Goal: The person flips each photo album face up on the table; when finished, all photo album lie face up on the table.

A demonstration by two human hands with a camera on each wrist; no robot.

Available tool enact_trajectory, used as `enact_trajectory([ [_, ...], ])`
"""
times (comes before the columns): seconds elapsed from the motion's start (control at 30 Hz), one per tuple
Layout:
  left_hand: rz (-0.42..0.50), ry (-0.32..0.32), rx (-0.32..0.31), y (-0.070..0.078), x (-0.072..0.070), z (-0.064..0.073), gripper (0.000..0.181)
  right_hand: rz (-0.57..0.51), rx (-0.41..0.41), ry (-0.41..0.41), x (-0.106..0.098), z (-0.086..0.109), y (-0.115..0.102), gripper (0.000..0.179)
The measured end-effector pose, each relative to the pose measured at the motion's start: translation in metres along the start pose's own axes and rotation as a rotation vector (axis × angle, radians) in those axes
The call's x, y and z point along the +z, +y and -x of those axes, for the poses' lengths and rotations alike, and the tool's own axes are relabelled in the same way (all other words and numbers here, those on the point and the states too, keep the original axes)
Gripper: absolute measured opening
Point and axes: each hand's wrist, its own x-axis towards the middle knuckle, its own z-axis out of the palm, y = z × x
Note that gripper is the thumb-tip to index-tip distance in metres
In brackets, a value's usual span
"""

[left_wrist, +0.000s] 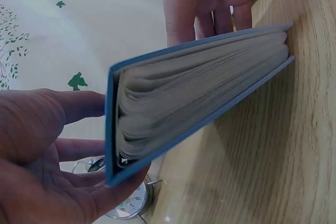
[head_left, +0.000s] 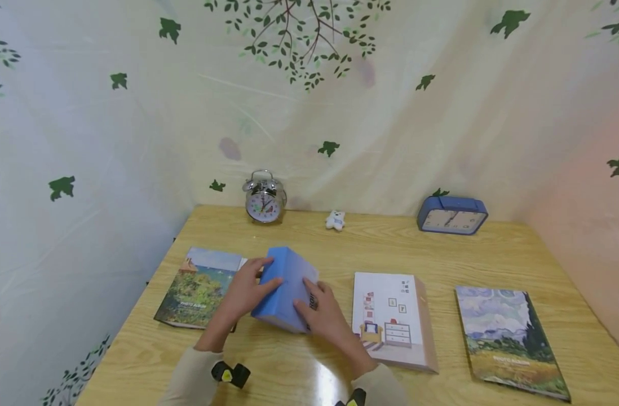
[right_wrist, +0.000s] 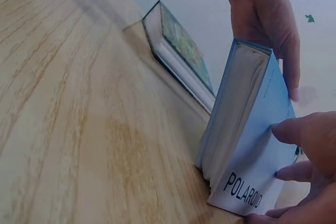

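Note:
A blue photo album point(head_left: 289, 282) marked "POLAROID" stands tilted on its edge between both hands, its blue spine toward the left hand. My left hand point(head_left: 246, 290) grips it at the spine; in the left wrist view its thumb and fingers point(left_wrist: 84, 103) lie along the spine and one fingertip reaches round to the cover. With fairly straight fingers, my right hand point(head_left: 327, 313) presses on the pale lettered cover. In the right wrist view, the album's lower corner meets the table, and its page edges point(right_wrist: 233, 108) face the camera. Left of it lies a landscape-covered photo album point(head_left: 198, 287), partly behind the left hand.
A white album point(head_left: 390, 316) with a furniture drawing lies to the right, then another landscape album point(head_left: 507, 338). Along the back stand a silver alarm clock point(head_left: 264, 203), a small white bear figure point(head_left: 335, 220) and a blue clock point(head_left: 452, 216). A leaf-printed curtain point(head_left: 390, 141) hangs behind the table.

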Motion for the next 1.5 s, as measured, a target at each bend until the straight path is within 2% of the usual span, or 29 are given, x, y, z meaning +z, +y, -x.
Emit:
enact_trajectory([
  [0.13, -0.02, -0.015, -0.045, -0.002, 0.0, 0.001, 0.055, -0.004, 0.028, 0.026, 0.002, 0.001, -0.002, 0.064],
  [0.33, -0.026, -0.07, -0.129, -0.007, 0.001, 0.003, 0.052, 0.016, 0.128, 0.039, 0.006, 0.001, 0.0, 0.072],
  [0.43, -0.053, -0.086, -0.167, -0.011, 0.005, 0.002, 0.051, 0.023, 0.142, 0.051, 0.008, 0.001, 0.001, 0.075],
  [0.73, -0.122, 0.004, -0.141, -0.017, 0.019, 0.001, 0.048, -0.01, 0.105, 0.099, 0.014, 0.0, 0.002, 0.078],
  [1.03, -0.156, -0.013, -0.122, -0.018, 0.022, 0.004, 0.048, 0.019, 0.086, 0.082, 0.016, 0.002, 0.0, 0.075],
  [1.17, -0.134, -0.017, -0.101, -0.02, 0.022, 0.004, 0.049, 0.021, 0.087, 0.068, 0.012, 0.004, 0.0, 0.074],
  [1.27, -0.122, 0.043, -0.049, -0.019, 0.024, 0.003, 0.048, 0.013, 0.082, 0.089, 0.007, 0.007, 0.001, 0.072],
  [1.43, -0.082, 0.25, 0.069, -0.011, 0.032, 0.002, 0.042, 0.005, 0.057, 0.164, -0.015, 0.015, -0.002, 0.067],
  [1.5, -0.022, 0.279, 0.087, -0.004, 0.036, 0.002, 0.041, 0.012, 0.041, 0.192, -0.028, 0.019, -0.003, 0.063],
])
